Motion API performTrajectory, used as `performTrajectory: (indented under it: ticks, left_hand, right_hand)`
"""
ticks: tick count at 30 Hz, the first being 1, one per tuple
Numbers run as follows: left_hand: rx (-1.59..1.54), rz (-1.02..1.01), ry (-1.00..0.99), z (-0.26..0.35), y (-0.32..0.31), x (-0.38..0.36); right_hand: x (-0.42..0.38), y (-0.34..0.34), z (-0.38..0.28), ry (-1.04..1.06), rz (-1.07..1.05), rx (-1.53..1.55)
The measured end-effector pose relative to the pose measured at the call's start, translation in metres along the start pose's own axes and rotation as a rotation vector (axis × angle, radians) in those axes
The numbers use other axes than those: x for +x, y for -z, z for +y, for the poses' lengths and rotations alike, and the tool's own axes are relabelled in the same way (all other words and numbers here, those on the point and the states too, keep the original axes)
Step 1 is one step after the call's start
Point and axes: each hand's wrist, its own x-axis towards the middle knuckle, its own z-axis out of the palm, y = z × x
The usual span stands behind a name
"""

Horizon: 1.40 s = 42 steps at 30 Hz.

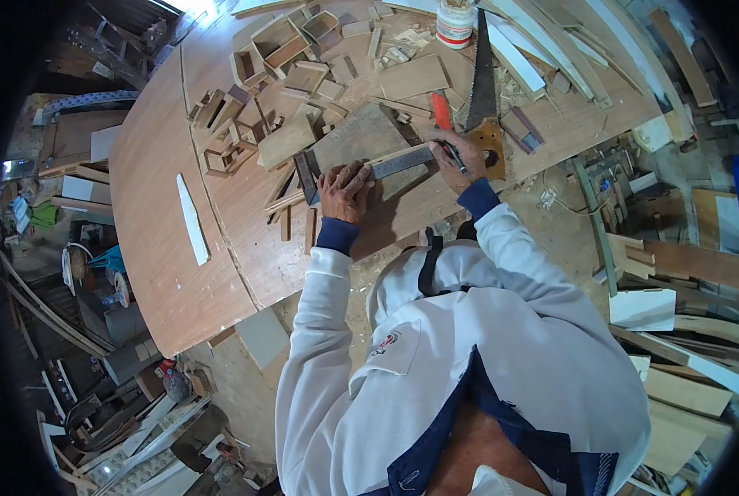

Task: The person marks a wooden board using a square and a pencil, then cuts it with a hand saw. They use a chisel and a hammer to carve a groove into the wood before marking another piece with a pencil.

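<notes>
My left hand (346,192) is closed over a try square, pressing it down with curled fingers. The square's dark stock (306,177) sticks out to the left of the hand, and its metal blade (402,163) runs right along a thin wooden strip (396,155). Beneath them lies a greyish board (354,136). Near the blade's right end, my right hand (460,161) pinches a dark pen (454,155); its tip is too small to make out. A red-handled tool (441,110) is just beyond the right hand. Beside that hand lies a handsaw (483,78) with a wooden handle (490,140).
The wooden table (158,174) carries small box frames (291,45), several offcuts and a white tapered strip (191,219). A white tub (454,23) stands at the far side near long curved strips (543,45). Stacked boards (700,256) crowd the floor at right.
</notes>
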Motion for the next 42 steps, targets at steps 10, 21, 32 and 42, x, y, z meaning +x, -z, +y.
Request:
performTrajectory:
  ticks: [10,21,32,42]
  left_hand:
    - [0.004,-0.022,0.007,-0.001,0.001,-0.001]
    - [0.174,-0.112,0.047,-0.012,0.024,-0.014]
    - [0.114,-0.184,0.025,-0.037,0.041,-0.019]
    - [0.111,-0.163,0.023,-0.036,0.041,-0.014]
  right_hand:
    - [0.0,-0.023,0.014,-0.042,0.042,0.057]
    - [-0.001,-0.024,0.011,-0.219,-0.002,0.172]
    - [0.0,-0.02,0.007,-0.181,-0.003,0.097]
    - [0.0,-0.027,0.021,-0.225,-0.023,0.192]
